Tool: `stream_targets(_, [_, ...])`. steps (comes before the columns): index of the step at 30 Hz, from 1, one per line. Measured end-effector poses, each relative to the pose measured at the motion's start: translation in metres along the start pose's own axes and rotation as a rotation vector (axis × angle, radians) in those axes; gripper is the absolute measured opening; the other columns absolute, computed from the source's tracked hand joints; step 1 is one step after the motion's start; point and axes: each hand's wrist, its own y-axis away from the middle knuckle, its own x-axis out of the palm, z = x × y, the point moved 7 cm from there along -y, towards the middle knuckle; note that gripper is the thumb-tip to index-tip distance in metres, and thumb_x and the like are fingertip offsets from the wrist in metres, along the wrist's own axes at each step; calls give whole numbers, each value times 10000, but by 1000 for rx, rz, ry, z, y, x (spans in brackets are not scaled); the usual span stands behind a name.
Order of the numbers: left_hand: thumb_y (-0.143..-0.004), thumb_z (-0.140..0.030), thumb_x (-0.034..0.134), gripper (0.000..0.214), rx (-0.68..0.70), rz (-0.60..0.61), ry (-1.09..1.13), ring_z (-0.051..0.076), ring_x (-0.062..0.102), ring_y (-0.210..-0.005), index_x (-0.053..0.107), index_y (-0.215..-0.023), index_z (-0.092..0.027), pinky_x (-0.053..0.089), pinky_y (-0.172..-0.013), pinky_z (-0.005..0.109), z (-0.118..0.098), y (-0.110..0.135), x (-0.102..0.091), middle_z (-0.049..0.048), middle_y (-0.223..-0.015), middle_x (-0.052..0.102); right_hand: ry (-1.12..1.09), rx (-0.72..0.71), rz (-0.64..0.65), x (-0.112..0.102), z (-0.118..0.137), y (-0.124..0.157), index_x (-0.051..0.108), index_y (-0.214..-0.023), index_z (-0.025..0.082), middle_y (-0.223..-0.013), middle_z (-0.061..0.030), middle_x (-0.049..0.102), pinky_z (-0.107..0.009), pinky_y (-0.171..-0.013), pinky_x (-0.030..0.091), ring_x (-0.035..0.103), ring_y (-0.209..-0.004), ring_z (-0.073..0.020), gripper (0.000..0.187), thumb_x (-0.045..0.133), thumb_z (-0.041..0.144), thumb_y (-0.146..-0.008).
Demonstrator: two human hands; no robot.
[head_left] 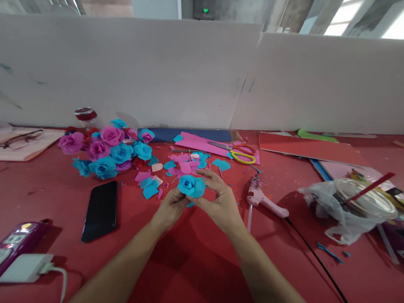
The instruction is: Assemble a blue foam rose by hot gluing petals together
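A blue paper rose (191, 186) is held between my two hands above the red table (191, 268). My left hand (171, 208) grips it from below on the left, with the fingers closed near its base. On the other side my right hand (221, 200) has its thumb under the petals and its fingers curved along the rose's right edge. Just behind the hands lie loose pink and blue paper petals (151, 188). A pink glue gun (266, 202) rests to the right of my right hand. Scissors (242, 155) with red and yellow handles lie farther back on a pink sheet (196, 141).
Finished paper roses (112, 135) cluster at the back left beside a jar (87, 115). A black phone (101, 211) and a purple power strip (13, 246) with a white charger (26, 268) lie left. A lidded cup in a plastic bag (354, 207) stands right. A white partition (124, 69) borders the back.
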Motion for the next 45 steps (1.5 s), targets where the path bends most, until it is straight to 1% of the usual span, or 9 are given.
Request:
stream_targets(6, [-752, -317, 673, 179, -49, -6, -82, 171, 581, -753, 729, -852, -178, 470, -769, 323, 1, -1, -3, 55, -805, 691, -98, -67, 1, -8, 8, 2, 642, -1103, 309, -1259, -24, 581, -437, -1070, 311, 442, -1261, -228, 399, 608, 158, -735])
stream_targets(9, [-782, -311, 640, 167, -27, -5, -146, 169, 591, -738, 726, -802, -169, 467, -754, 316, -4, -1, -2, 51, -775, 689, -157, -57, -156, -22, 1, 3, 612, -1137, 310, -1212, -23, 603, -414, -999, 380, 506, -1170, -220, 403, 553, 168, -765])
stream_targets(13, [-773, -319, 644, 166, 11, -113, -166, 168, 599, -734, 720, -807, -176, 475, -723, 302, -7, -1, -9, 42, -778, 690, -229, 68, -361, -33, -20, 4, 669, -966, 251, -908, -27, 666, -325, -784, 487, 604, -849, -177, 219, 618, 219, -756])
stream_targets(16, [-762, -311, 652, 150, 26, -165, -126, 166, 604, -733, 718, -810, -185, 476, -718, 292, -8, -2, -13, 35, -775, 688, -194, 167, -206, -18, -28, -2, 702, -851, 217, -749, -19, 678, -316, -708, 506, 618, -722, -173, 129, 619, 265, -765])
stream_targets(19, [-756, -304, 653, 148, 10, -111, -121, 169, 611, -744, 724, -816, -189, 477, -746, 297, -7, -3, -8, 37, -788, 697, -46, 95, -70, -7, -19, -5, 721, -839, 227, -840, -28, 698, -326, -765, 499, 629, -803, -189, 128, 627, 248, -755])
stream_targets(22, [-748, -306, 653, 170, -10, -66, -117, 182, 616, -801, 728, -852, -193, 470, -798, 312, -6, -3, -3, 41, -848, 711, 55, 15, -54, -5, -11, -4, 724, -853, 251, -965, -35, 688, -342, -849, 473, 610, -931, -206, 152, 675, 213, -715])
stream_targets(26, [-729, -326, 661, 199, -24, -54, -100, 203, 611, -818, 727, -859, -191, 472, -790, 325, -7, -2, -1, 49, -845, 715, 86, 14, -26, -3, -10, -1, 726, -837, 263, -904, -33, 701, -367, -863, 463, 610, -910, -211, 119, 682, 233, -731])
stream_targets(35, [-712, -317, 683, 140, 27, -23, -120, 117, 476, -595, 702, -709, -178, 418, -611, 254, -10, -2, 2, 6, -664, 623, 81, -13, -4, -1, -3, -2, 728, -806, 267, -907, -31, 689, -378, -876, 455, 600, -933, -216, 78, 695, 266, -735])
stream_targets(45, [-717, -292, 676, 138, 41, -25, -147, 126, 468, -616, 673, -656, -168, 411, -621, 266, -10, 0, 1, 3, -639, 582, 51, -5, -31, 2, -2, 1, 718, -774, 245, -887, -32, 676, -357, -835, 470, 595, -906, -203, 62, 715, 233, -713])
